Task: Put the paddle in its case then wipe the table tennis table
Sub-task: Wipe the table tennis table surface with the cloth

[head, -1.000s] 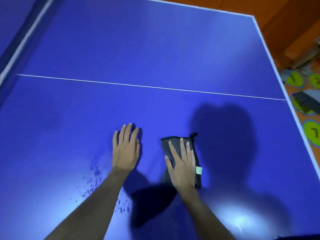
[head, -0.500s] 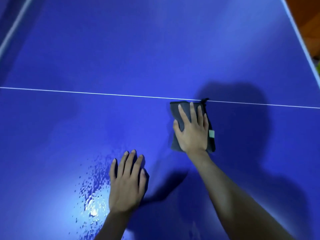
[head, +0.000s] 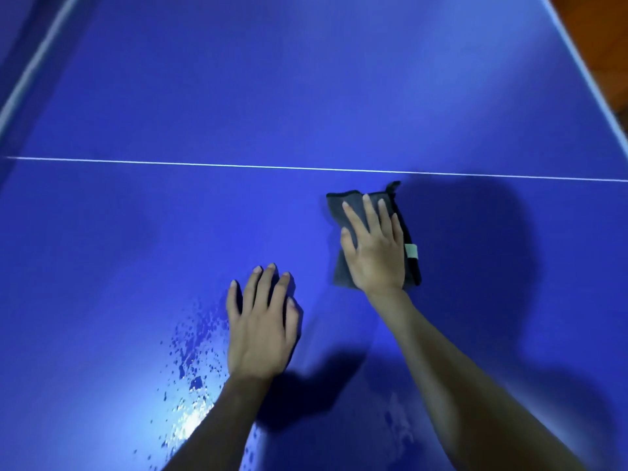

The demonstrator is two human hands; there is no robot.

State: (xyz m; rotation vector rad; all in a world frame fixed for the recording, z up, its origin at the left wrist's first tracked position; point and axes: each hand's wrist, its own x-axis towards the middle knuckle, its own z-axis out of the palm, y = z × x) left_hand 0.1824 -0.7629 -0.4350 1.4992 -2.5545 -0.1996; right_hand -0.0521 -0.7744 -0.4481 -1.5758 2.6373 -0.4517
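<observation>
On the glossy blue table tennis table [head: 306, 96], the right hand [head: 373, 253] presses flat-fingered on a folded grey cloth [head: 341, 273]; the left hand [head: 260, 328] rests flat beside what look like water droplets [head: 190, 355].

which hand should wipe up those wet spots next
Probably the right hand: it already presses the grey cloth flat. The left hand lies bare on the table, beside the droplets.

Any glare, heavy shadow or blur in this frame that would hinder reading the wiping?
Head view: glare flares on the wet droplets left of the left hand; a big dark shadow falls right of the cloth under the right hand; hands fairly sharp; table edges bow from wide-angle distortion.
</observation>
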